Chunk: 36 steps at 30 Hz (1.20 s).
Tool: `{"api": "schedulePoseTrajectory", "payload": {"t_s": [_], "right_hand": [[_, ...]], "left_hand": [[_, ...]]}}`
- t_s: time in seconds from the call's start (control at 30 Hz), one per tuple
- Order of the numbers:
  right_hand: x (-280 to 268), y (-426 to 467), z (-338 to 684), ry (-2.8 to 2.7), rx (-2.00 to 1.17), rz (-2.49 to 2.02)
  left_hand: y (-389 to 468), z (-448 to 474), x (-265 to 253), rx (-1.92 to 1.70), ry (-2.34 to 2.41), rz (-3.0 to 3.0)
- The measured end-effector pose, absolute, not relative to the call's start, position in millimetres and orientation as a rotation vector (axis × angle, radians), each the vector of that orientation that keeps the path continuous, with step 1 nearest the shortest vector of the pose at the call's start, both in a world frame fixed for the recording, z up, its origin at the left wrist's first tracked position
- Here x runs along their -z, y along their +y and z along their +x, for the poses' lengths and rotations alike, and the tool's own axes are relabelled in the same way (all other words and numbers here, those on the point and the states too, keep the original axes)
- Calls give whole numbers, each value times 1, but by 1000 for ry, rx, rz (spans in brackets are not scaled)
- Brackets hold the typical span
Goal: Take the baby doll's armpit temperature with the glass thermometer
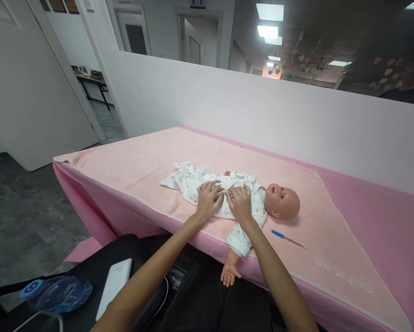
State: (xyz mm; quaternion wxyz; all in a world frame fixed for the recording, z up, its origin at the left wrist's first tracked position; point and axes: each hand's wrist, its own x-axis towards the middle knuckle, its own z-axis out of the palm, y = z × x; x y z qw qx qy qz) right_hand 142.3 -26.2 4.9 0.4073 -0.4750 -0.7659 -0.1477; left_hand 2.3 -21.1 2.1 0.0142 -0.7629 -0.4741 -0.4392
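A baby doll (282, 201) lies on its back, its head toward the right. It wears a white patterned romper (189, 182), and one arm hangs over the table's near edge. At the front of the romper, my left hand (209, 198) pinches the fabric with its fingers bent. Close beside it, my right hand (239, 200) grips the same fold of cloth at the chest. Any fastener between the fingertips is too small to make out. Near the doll's head lies a thin thermometer-like stick with a blue end (278, 234).
A pale pink mat (131, 170) covers the table over a darker pink cloth (397, 198). On a black chair at lower left are a water bottle (60, 293) and a white power bank (115, 283). Behind the table rises a white wall (262, 110) with a window or mirror above.
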Motion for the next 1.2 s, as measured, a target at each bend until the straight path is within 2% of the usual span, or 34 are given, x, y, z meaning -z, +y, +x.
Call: {"api": "schedulePoseTrajectory", "payload": {"t_s": [1.2], "right_hand": [[-1,-22,142,-1935,391,-1216]], "left_hand": [[-20,0,0,1371,-1513,-2404]]}}
